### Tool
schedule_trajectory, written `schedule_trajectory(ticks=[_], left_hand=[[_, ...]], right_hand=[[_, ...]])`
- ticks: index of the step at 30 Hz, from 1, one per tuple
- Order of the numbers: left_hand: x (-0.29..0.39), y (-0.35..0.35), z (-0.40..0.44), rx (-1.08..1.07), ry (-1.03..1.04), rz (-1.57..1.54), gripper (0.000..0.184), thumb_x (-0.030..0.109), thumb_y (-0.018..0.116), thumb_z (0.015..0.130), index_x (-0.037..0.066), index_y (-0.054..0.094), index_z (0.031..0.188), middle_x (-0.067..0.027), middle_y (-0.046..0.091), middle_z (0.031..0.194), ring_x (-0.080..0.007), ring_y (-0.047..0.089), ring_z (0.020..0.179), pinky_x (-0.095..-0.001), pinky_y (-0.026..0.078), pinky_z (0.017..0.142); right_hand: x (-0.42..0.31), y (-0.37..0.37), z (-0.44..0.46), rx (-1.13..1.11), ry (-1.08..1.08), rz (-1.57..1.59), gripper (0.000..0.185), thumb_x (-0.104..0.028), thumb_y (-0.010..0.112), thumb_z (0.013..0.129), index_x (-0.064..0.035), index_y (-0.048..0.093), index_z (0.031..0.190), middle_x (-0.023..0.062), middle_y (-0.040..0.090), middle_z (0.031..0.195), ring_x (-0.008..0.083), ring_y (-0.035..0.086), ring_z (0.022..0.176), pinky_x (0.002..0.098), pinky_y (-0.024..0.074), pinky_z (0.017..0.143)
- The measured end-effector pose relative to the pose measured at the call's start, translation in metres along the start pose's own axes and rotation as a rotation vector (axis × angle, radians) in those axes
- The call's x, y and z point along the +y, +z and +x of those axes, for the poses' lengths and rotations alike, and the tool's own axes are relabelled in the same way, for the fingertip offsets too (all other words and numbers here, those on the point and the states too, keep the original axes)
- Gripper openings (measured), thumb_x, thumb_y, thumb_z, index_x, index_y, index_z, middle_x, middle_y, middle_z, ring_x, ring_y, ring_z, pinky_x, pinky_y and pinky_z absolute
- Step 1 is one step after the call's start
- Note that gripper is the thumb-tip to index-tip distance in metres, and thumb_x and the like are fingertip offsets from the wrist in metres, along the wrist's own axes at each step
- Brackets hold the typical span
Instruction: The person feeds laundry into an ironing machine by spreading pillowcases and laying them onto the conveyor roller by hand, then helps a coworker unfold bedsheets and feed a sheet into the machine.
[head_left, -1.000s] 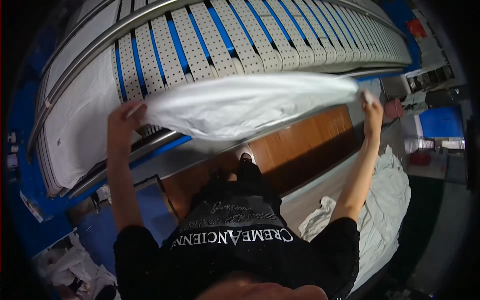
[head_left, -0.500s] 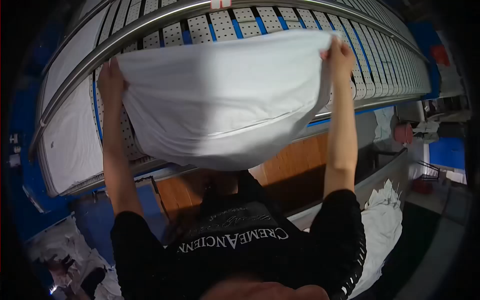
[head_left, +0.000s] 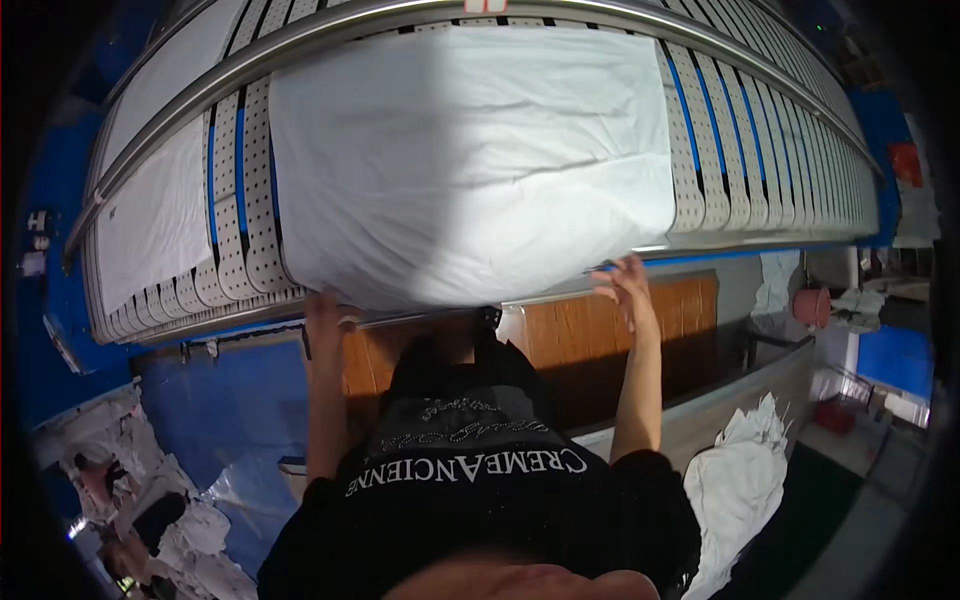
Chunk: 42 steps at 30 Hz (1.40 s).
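Observation:
A white cloth [head_left: 480, 170] lies spread over the perforated belts [head_left: 258, 190] of a machine, with wrinkles across it and its near edge curving over the front. My left hand [head_left: 328, 318] is low at the cloth's near left corner, somewhat blurred, its fingers loosely apart; whether it touches the fabric is hard to tell. Just below the near right edge is my right hand [head_left: 627, 287], its fingers spread and nothing in them.
A metal rail [head_left: 370, 22] arches over the belts. Another white cloth [head_left: 155, 220] lies on the belts at left. White fabric heaps are at lower left [head_left: 190, 530] and lower right [head_left: 740, 470]. A pink bucket [head_left: 812, 308] stands at right.
Both hands have let go of the cloth's far corners and come down toward my body. The cloth, held up before, now lies on the belts.

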<state>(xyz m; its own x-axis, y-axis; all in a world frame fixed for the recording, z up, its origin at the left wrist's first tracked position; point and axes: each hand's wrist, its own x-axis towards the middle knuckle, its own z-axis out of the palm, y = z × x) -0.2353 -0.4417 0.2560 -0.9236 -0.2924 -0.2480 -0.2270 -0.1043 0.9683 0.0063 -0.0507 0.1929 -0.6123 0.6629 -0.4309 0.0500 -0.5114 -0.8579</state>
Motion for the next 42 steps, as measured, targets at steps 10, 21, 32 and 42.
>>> schedule_trajectory(ticks=[10, 21, 32, 42], left_hand=[[-0.032, 0.017, 0.055, -0.912, -0.238, 0.759, 0.041, 0.036, 0.052, 0.087, -0.004, 0.055, 0.097, -0.0119, 0.063, 0.071, -0.0170, 0.061, 0.066, -0.0263, 0.047, 0.067], [-0.114, -0.031, 0.217, -0.837, -0.422, 0.940, 0.038, 0.033, 0.054, 0.086, 0.008, 0.048, 0.114, -0.0083, 0.056, 0.097, -0.0209, 0.057, 0.076, -0.0334, 0.048, 0.068], [-0.062, 0.150, 0.077, -1.821, 0.160, 1.436, 0.025, 0.017, 0.048, 0.090, 0.004, 0.052, 0.111, -0.0040, 0.058, 0.094, -0.0101, 0.055, 0.081, -0.0214, 0.044, 0.069], [-0.082, 0.188, -0.175, -1.616, -1.164, 0.820, 0.056, 0.043, 0.051, 0.085, 0.010, 0.037, 0.128, -0.0127, 0.049, 0.120, -0.0239, 0.051, 0.105, -0.0357, 0.046, 0.083]], right_hand=[[0.057, -0.070, 0.090, -0.129, 0.233, -0.332, 0.029, -0.035, 0.061, 0.081, -0.0058, 0.062, 0.081, 0.0012, 0.056, 0.069, 0.0092, 0.051, 0.057, 0.0225, 0.0406, 0.049], [0.168, -0.029, 0.007, 0.917, -0.006, -0.743, 0.061, -0.028, 0.062, 0.076, 0.0029, 0.039, 0.122, 0.0285, 0.038, 0.122, 0.0377, 0.046, 0.109, 0.0395, 0.0383, 0.092], [0.257, -0.139, -0.288, 1.679, 0.674, -0.588, 0.064, -0.030, 0.066, 0.066, 0.0096, 0.048, 0.112, 0.0223, 0.059, 0.094, 0.0331, 0.058, 0.085, 0.0385, 0.0448, 0.077], [0.081, 0.135, -0.197, 0.450, -0.036, -0.147, 0.059, -0.021, 0.068, 0.067, 0.0012, 0.044, 0.117, 0.0205, 0.055, 0.109, 0.0332, 0.050, 0.107, 0.0374, 0.0390, 0.090]])
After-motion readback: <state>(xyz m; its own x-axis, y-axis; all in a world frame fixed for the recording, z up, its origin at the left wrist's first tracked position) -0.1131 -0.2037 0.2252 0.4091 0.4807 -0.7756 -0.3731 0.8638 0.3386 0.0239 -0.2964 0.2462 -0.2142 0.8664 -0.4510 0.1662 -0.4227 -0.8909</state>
